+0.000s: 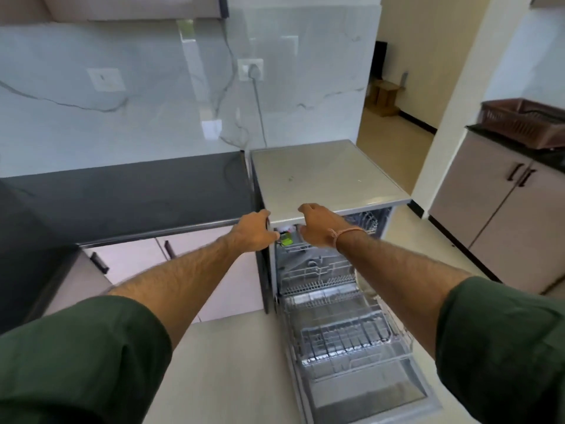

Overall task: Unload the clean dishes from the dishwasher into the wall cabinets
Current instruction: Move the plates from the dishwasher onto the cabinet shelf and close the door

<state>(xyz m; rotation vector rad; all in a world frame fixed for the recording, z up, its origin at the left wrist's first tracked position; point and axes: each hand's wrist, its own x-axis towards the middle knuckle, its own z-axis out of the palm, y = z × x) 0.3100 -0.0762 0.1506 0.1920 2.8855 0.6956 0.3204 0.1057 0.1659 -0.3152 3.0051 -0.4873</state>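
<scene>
The dishwasher (330,175) stands open with its door (376,393) folded down. Its wire lower rack (342,335) is pulled out over the door and looks bare. An upper rack (318,272) sits partly out. At the top of the opening, a small green item (286,240) and a white one (286,229) lie in the top tray. My left hand (253,231) is at the opening's upper left corner, fingers curled. My right hand (318,224) reaches under the front lip of the dishwasher's top, thumb below. Whether either hand holds the tray is hidden.
A dark countertop (128,194) runs to the left over pale cabinet doors (134,255). A wall cabinet's underside (134,7) shows at the top left. At the right stand cabinets with a brown basket (519,120) on top. A doorway (397,102) opens behind.
</scene>
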